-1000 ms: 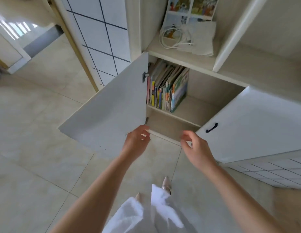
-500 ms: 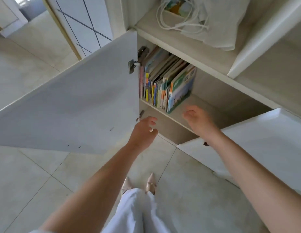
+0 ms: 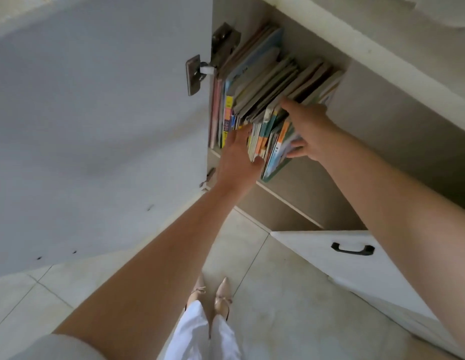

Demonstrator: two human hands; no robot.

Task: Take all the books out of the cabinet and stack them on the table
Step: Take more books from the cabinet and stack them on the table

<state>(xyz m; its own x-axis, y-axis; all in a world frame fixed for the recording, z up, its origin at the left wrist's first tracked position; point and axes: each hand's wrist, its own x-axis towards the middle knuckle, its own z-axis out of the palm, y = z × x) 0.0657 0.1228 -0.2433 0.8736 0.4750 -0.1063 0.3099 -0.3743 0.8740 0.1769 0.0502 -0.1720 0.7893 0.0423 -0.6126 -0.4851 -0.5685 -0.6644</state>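
A row of thin, colourful books (image 3: 262,81) stands upright at the left end of the cabinet's upper shelf (image 3: 306,185). My left hand (image 3: 236,157) reaches into the row with fairly straight fingers slid between the spines, its thumb lying across the lower spines. On the right end of the row, my right hand (image 3: 309,128) grips the outer bunch of books, thumb over their top edges and fingers wrapped round the outermost cover. That bunch leans out of the shelf. No table is in view.
The left cabinet door (image 3: 96,126) stands wide open close beside my left arm, its hinge (image 3: 197,74) next to the books. The right door (image 3: 382,281) with a black handle (image 3: 352,249) is open below my right arm. Tiled floor (image 3: 291,320) and my shoes (image 3: 217,298) lie beneath.
Both hands moved up from in front of the lower cabinet to the books. The right hand took hold of the right-hand bunch, and the view closed in on the shelf.
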